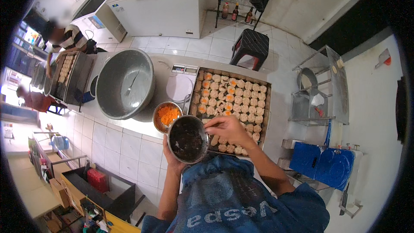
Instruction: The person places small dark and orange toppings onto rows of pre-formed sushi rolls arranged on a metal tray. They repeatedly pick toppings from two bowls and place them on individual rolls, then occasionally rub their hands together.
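My left hand (pixel 172 157) grips a round metal bowl (pixel 188 158) from its near left side, in front of my chest. Dark, finely chopped food (pixel 188 136) coats the inside of the bowl. My right hand (pixel 227 128) is at the bowl's right rim with thumb and fingers pinched together. What the pinch holds, if anything, is too small to make out. Under the right hand lies a large square metal tray (pixel 268 116) filled with rows of dumplings (pixel 243 101); several on its left side carry orange topping. A smaller metal bowl of orange shreds (pixel 167 115) stands just beyond the dark one.
Left on the metal table (pixel 161 67) sit a big grey basin (pixel 125 84) and a kitchen scale (pixel 180 84). Beyond the table are a black stool (pixel 251 47) and a white chest freezer (pixel 157 15). Two people work at the far left, near another dumpling tray (pixel 66 68).
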`<control>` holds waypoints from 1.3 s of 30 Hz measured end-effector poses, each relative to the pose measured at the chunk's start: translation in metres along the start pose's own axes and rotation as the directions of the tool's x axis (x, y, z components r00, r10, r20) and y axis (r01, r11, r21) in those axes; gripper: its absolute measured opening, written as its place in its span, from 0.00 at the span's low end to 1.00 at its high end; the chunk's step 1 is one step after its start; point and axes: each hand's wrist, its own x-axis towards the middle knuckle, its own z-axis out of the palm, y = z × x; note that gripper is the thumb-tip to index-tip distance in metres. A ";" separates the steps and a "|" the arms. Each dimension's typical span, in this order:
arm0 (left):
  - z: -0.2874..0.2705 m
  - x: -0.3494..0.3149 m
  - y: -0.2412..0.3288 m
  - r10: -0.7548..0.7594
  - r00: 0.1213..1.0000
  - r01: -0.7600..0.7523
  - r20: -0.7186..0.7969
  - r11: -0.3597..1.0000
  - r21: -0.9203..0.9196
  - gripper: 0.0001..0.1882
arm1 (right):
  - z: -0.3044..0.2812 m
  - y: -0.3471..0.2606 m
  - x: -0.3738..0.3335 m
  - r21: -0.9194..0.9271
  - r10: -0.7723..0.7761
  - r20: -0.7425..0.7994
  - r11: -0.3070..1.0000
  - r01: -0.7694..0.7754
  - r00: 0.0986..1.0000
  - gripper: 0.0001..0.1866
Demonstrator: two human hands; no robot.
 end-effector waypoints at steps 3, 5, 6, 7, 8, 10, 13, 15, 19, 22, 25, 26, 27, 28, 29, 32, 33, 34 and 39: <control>-0.023 -0.004 0.012 0.027 0.999 -0.027 -0.021 0.999 -0.025 0.36 | -0.057 0.030 -0.010 0.054 0.097 -0.167 0.995 -0.089 0.981 0.11; -0.033 -0.011 0.020 0.073 0.997 -0.074 -0.025 0.997 -0.037 0.36 | -0.091 0.067 -0.012 0.132 0.206 -0.247 0.975 -0.177 0.947 0.12; -0.035 -0.011 0.021 0.089 0.996 -0.090 -0.021 0.995 -0.043 0.36 | -0.108 0.087 -0.013 0.123 0.239 -0.292 0.970 -0.212 0.926 0.12; -0.029 -0.013 0.022 0.117 0.992 -0.119 -0.035 0.992 -0.044 0.36 | -0.122 0.105 -0.015 0.118 0.273 -0.338 0.962 -0.247 0.901 0.13; -0.031 -0.016 0.023 0.142 0.989 -0.144 -0.031 0.989 -0.043 0.36 | -0.131 0.121 -0.011 0.089 0.271 -0.346 0.962 -0.257 0.898 0.14; -0.034 -0.017 0.025 0.159 0.987 -0.160 -0.011 0.987 -0.034 0.37 | -0.144 0.142 -0.012 0.038 0.269 -0.393 0.960 -0.277 0.879 0.15; -0.033 -0.021 0.026 0.180 0.983 -0.181 -0.023 0.983 -0.039 0.36 | -0.147 0.155 -0.010 0.032 0.294 -0.389 0.951 -0.306 0.873 0.13; -0.036 -0.023 0.025 0.181 0.983 -0.183 -0.039 0.982 -0.052 0.36 | -0.144 0.155 -0.008 -0.141 0.240 -0.427 0.935 -0.327 0.872 0.11; -0.036 -0.026 0.024 0.178 0.982 -0.182 -0.063 0.982 -0.057 0.36 | -0.125 0.140 0.001 -0.505 0.072 -0.466 0.797 -0.332 0.882 0.08; -0.038 -0.025 0.021 0.188 0.981 -0.191 -0.048 0.981 -0.046 0.36 | -0.124 0.151 0.005 -0.743 -0.003 -0.344 0.612 -0.270 0.939 0.07; -0.040 -0.025 0.020 0.189 0.982 -0.190 -0.026 0.980 -0.056 0.37 | -0.128 0.152 0.007 -0.850 -0.070 -0.211 0.506 -0.148 0.975 0.07; -0.040 -0.025 0.020 0.185 0.983 -0.186 -0.021 0.981 -0.059 0.37 | -0.132 0.151 0.010 -0.811 -0.072 -0.260 0.558 -0.177 0.963 0.06; -0.040 -0.026 0.021 0.181 0.983 -0.181 -0.015 0.981 -0.062 0.37 | -0.136 0.148 0.013 -0.767 -0.071 -0.309 0.608 -0.204 0.948 0.06; -0.039 -0.025 0.021 0.175 0.985 -0.175 -0.010 0.982 -0.064 0.37 | -0.139 0.143 0.017 -0.719 -0.066 -0.358 0.656 -0.230 0.931 0.06; -0.038 -0.025 0.021 0.185 0.983 -0.186 -0.017 0.980 -0.063 0.37 | -0.141 0.139 0.021 -0.720 -0.062 -0.376 0.647 -0.249 0.925 0.06; -0.032 -0.025 0.022 0.199 0.980 -0.201 -0.023 0.978 -0.061 0.36 | -0.148 0.135 0.029 -0.744 -0.065 -0.384 0.613 -0.267 0.921 0.06; -0.029 -0.023 0.021 0.191 0.981 -0.192 -0.015 0.979 -0.061 0.36 | -0.154 0.142 0.031 -0.765 -0.075 -0.358 0.595 -0.246 0.931 0.07; -0.028 -0.023 0.022 0.191 0.981 -0.192 -0.011 0.980 -0.059 0.36 | -0.153 0.141 0.035 -0.785 -0.084 -0.323 0.580 -0.217 0.943 0.07; -0.030 -0.019 0.019 0.169 0.986 -0.169 -0.016 0.983 -0.064 0.36 | -0.147 0.142 0.042 -0.768 -0.034 -0.326 0.593 -0.244 0.945 0.08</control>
